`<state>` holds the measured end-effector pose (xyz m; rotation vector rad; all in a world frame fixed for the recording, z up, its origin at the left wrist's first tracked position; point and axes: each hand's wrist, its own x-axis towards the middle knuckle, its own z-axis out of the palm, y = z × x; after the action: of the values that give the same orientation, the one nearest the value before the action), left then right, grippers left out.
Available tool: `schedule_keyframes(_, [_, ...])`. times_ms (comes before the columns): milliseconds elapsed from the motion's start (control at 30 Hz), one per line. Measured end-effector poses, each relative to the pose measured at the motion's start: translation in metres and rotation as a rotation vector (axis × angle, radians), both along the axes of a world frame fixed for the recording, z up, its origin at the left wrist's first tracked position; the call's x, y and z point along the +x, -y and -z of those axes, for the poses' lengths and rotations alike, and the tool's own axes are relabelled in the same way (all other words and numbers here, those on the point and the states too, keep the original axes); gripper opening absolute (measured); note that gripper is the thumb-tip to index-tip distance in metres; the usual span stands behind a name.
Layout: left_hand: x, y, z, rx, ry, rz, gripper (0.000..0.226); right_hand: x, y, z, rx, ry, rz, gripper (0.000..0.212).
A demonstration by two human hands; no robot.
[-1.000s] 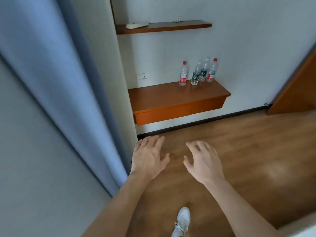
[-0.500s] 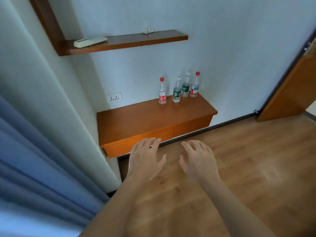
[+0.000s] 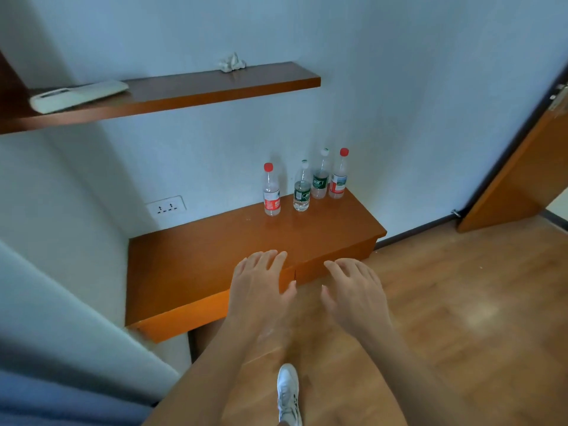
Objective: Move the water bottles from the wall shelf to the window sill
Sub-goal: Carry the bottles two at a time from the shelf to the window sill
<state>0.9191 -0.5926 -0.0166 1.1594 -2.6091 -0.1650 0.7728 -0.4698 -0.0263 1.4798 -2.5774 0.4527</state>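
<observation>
- Bottles: four clear plastic water bottles (image 3: 307,186), two red-capped and two white-capped, stand upright on the low orange-brown wooden wall shelf (image 3: 215,256); none moved yet.
- Left hand (image 3: 261,287) and right hand (image 3: 353,290): each grip spread, holding nothing, short of the bottles.
- Window sill: out of view.

upper shelf (image 3: 190,93): dark wood, fixed to the white wall
remote control (image 3: 78,95): white, lying on the upper shelf's left part
crumpled tissue (image 3: 232,62): white, against the wall on the upper shelf
wall socket (image 3: 166,206): white
door (image 3: 519,173): orange-brown, open at right
floor (image 3: 461,302): wood laminate
</observation>
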Motion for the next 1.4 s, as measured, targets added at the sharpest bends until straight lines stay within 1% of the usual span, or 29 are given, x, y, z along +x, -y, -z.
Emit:
schedule_keyframes(233, [-0.09, 0.111, -0.003, 0.019, 0.006, 0.036, 0.064, -0.092, 0.11, -0.001, 0.001, 0.002, -0.003, 0.05])
schedule_keyframes(400, [-0.138, 0.187, 0.002, 0.042, -0.007, 0.015, 0.062, -0.15, 0.188, 0.005, -0.001, 0.007, -0.01, 0.048])
schedule_keyframes(633, [-0.161, 0.247, 0.03, 0.076, 0.043, -0.069, 0.059, -0.206, 0.252, 0.028, 0.028, 0.058, -0.06, 0.049])
schedule_keyframes(833, [-0.164, 0.28, 0.068, 0.119, 0.105, -0.223, 0.062, -0.253, 0.277, 0.066, 0.055, 0.159, -0.082, 0.051])
schedule_keyframes(967, [-0.179, 0.299, 0.079, 0.225, 0.129, -0.3, 0.07, -0.277, 0.297, 0.084, 0.082, 0.271, -0.095, 0.055])
schedule_keyframes(1033, [-0.191, 0.309, 0.085, 0.288, 0.141, -0.338, 0.075, -0.286, 0.312, 0.09, 0.107, 0.346, -0.113, 0.061])
schedule_keyframes(1100, [-0.203, 0.317, 0.094, 0.351, 0.113, -0.37, 0.081, -0.292, 0.329, 0.097, 0.144, 0.44, -0.13, 0.071])
schedule_keyframes(1167, [-0.216, 0.326, 0.101, 0.424, 0.024, -0.412, 0.09, -0.297, 0.345, 0.107, 0.166, 0.54, -0.122, 0.083])
schedule_keyframes(1267, [-0.232, 0.339, 0.113, 0.527, -0.178, -0.473, 0.1, -0.304, 0.366, 0.122, 0.132, 0.774, -0.066, 0.099])
schedule_keyframes(1333, [-0.24, 0.346, 0.121, 0.564, -0.268, -0.48, 0.105, -0.307, 0.378, 0.128, 0.094, 0.877, -0.04, 0.101])
schedule_keyframes(1400, [-0.245, 0.353, 0.132, 0.59, -0.308, -0.492, 0.104, -0.307, 0.389, 0.132, 0.062, 0.925, -0.053, 0.099])
